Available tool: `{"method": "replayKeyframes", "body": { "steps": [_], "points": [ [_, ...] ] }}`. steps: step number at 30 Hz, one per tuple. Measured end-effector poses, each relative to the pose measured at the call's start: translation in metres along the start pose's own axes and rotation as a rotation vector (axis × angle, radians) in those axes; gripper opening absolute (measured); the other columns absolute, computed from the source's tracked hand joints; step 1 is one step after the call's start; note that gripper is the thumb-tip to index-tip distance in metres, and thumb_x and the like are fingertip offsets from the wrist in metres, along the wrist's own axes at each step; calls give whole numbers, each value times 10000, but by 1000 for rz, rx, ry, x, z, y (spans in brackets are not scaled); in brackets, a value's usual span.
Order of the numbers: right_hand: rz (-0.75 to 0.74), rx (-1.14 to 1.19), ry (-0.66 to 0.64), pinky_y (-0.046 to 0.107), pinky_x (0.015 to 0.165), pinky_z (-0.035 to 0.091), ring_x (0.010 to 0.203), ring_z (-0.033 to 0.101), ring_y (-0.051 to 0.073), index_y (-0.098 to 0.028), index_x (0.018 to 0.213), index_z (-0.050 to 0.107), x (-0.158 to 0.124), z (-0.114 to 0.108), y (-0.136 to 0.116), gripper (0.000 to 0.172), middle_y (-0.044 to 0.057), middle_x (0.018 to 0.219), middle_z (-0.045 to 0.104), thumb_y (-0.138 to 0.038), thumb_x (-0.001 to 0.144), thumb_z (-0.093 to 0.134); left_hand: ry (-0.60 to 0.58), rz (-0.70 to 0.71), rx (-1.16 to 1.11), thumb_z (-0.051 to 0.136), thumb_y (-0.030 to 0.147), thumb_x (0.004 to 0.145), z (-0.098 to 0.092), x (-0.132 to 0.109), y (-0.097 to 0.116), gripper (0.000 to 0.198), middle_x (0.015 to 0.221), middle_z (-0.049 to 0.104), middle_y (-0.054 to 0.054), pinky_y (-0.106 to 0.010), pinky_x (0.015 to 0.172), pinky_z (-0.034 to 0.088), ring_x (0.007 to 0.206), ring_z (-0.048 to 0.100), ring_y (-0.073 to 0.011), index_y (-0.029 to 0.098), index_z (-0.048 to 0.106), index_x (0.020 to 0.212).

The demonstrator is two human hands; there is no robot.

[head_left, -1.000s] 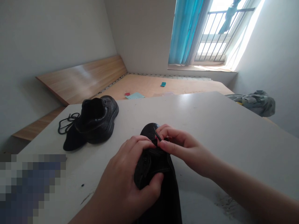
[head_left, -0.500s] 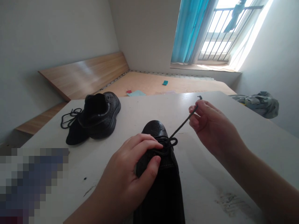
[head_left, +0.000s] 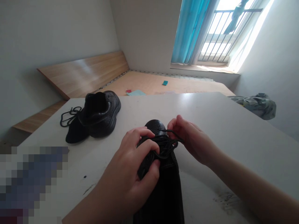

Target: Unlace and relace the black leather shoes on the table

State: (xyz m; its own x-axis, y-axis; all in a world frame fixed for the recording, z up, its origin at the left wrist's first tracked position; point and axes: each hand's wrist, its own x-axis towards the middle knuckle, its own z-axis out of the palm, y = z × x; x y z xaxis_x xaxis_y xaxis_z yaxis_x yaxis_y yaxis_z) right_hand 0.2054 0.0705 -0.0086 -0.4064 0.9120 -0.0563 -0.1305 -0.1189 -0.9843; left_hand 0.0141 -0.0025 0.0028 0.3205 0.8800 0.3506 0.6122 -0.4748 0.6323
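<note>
A black leather shoe (head_left: 167, 186) lies on the white table with its toe pointing away from me. My left hand (head_left: 137, 165) is curled over the left side of its upper, fingertips pressing at the bunched laces. Close by on the right, my right hand (head_left: 189, 137) has its fingers bent in against the black shoelace (head_left: 174, 133), which runs from above the toe across to the palm. The exact pinch on the lace is partly hidden. A dark lace loop sticks out beside the eyelets.
The other black shoe (head_left: 100, 119) stands at the left on the white table (head_left: 205, 109), with its tongue and loose laces (head_left: 70, 116) spread out. Beyond the table is a bed (head_left: 144, 79) with small items on it. Grey-green cloth (head_left: 259, 105) lies past the right edge.
My right hand has come down and left from the pulled-out lace to beside the shoe's toe. The lace, taut before, is now slack and bent. My left hand stays on the shoe.
</note>
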Motion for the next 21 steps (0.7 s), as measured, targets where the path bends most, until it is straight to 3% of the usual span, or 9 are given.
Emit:
{"method": "replayKeyframes", "body": {
  "steps": [3, 6, 10, 13, 15, 17, 19, 21],
  "points": [
    [-2, 7, -67, 236, 582, 355, 611, 431, 102, -166, 761, 587, -1, -3, 1, 440, -14, 643, 477, -577, 895, 504, -84, -103, -265, 522, 175, 852, -3, -1, 0, 92, 1269, 449, -1, -366, 1059, 346, 1242, 429, -206, 260, 547, 878],
    [-111, -83, -116, 248, 639, 376, 682, 444, 115, -190, 876, 629, -4, -4, -1, 347, -12, 711, 473, -509, 926, 501, -155, -199, -598, 592, 231, 846, -9, -2, -2, 34, 1300, 447, 22, -315, 1038, 376, 1256, 438, -207, 252, 580, 822],
    [-337, -376, -251, 289, 813, 398, 876, 498, 145, -192, 916, 672, -13, 1, -11, 265, 31, 922, 513, -409, 935, 522, -71, -220, -1029, 649, 325, 850, -17, -2, -9, 121, 1246, 524, 23, -247, 970, 442, 1234, 468, -200, 237, 642, 767],
    [-419, -581, -306, 308, 924, 365, 1003, 476, 170, -181, 842, 621, -20, 6, -18, 140, 45, 1018, 491, -318, 856, 645, 59, -210, -1327, 561, 319, 911, -23, 1, -10, 205, 916, 618, -5, -262, 941, 480, 984, 582, -151, 220, 652, 756],
    [-420, -611, -307, 305, 919, 365, 1008, 469, 167, -186, 786, 551, -22, 8, -21, 151, 41, 1033, 497, -273, 842, 661, 101, -263, -1477, 509, 312, 919, -29, 4, -7, 244, 618, 505, 12, -262, 840, 525, 701, 560, -115, 202, 643, 747],
    [-409, -557, -280, 290, 857, 382, 953, 479, 149, -187, 735, 489, -22, 8, -21, 208, 34, 1004, 507, -270, 887, 603, 106, -323, -1535, 488, 353, 897, -35, 7, -4, 298, 482, 335, 36, -230, 687, 537, 532, 450, -96, 187, 644, 705],
    [-384, -456, -253, 280, 778, 393, 868, 483, 138, -187, 698, 452, -20, 4, -21, 278, 26, 916, 512, -311, 933, 536, 58, -340, -1522, 441, 444, 895, -39, 9, -3, 420, 442, 262, 36, -206, 584, 517, 485, 405, -95, 183, 664, 654],
    [-339, -352, -258, 277, 706, 392, 771, 472, 131, -188, 673, 447, -18, 0, -21, 337, 13, 798, 500, -362, 957, 492, -100, -299, -1492, 306, 600, 907, -41, 7, -5, 625, 398, 272, 25, -218, 499, 499, 448, 426, -110, 195, 685, 619]
  ]
}}
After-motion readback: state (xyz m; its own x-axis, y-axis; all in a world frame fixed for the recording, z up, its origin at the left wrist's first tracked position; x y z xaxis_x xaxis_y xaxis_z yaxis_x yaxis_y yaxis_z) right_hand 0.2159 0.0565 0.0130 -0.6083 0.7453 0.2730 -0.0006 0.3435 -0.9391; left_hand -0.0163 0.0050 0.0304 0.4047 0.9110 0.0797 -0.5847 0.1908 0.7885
